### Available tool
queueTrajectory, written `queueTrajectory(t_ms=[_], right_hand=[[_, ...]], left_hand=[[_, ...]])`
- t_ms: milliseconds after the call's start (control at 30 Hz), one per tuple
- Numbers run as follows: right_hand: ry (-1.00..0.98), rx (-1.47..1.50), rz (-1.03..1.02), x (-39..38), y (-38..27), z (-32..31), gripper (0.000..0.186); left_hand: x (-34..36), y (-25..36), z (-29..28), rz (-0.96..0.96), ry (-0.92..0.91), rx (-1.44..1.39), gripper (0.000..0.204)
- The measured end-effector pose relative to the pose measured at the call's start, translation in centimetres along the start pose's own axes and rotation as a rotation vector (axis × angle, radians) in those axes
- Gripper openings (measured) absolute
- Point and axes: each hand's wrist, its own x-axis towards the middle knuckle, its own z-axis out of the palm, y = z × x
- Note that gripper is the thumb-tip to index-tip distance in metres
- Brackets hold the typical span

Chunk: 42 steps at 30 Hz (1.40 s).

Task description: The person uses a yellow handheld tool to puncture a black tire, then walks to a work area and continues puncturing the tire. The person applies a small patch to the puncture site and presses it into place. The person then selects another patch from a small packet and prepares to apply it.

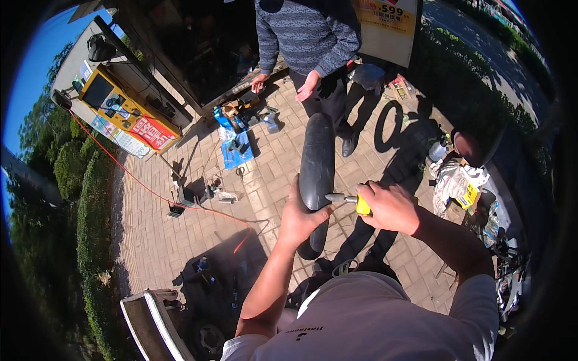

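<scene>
An inflated black inner tube (318, 159) is held up in front of me, seen nearly edge-on. Wrapped round its near part is my left hand (300, 218), with the thumb across the side facing me. My right hand (388, 207) grips a yellow-handled tool (363, 206) with a grey pointed metal tip. That tip points left and meets, or nearly meets, the right side of the tube just above my left thumb. My fingers cover most of the handle, so its exact kind cannot be told.
Facing me stands a person in a patterned grey sweater (310, 36), hands apart. A blue sheet with tools (236, 151) lies left on the paving, near a yellow machine (120, 108). An orange hose (162, 197) crosses the ground. Bags and clutter (454, 183) line the right.
</scene>
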Motion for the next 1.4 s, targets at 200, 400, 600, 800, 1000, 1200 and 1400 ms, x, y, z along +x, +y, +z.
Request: queueTrajectory(t_ms=[200,400,600,800,1000,1200,1400], right_hand=[[0.002,0.004,0.014,0.1,0.0,0.2,0.048],[-0.062,0.028,0.038,0.8,-0.1,-0.1,0.061],[-0.078,0.016,0.025,1.3,-0.7,-0.7,0.061],[-0.021,0.019,-0.041,1.8,-0.7,-1.4,0.045],[-0.029,0.003,-0.088,2.2,-0.5,-1.9,0.045],[-0.104,-0.003,-0.048,2.2,-0.2,-2.1,0.061],[-0.118,0.013,-0.053,2.0,-0.2,-1.9,0.060]], left_hand=[[0.1,0.7,-0.3,-0.031,-0.018,-0.006,0.115],[-0.4,1.8,-0.8,-0.043,-0.013,-0.130,0.111],[-1.2,3.0,-1.2,-0.059,0.033,-0.180,0.106],[-1.6,3.4,-1.4,-0.057,0.011,-0.212,0.107],[-1.8,3.0,-1.4,-0.099,0.014,-0.255,0.111],[-1.6,3.3,-1.2,-0.087,0.011,-0.276,0.111],[-1.3,3.4,-1.1,-0.070,-0.002,-0.317,0.110]])
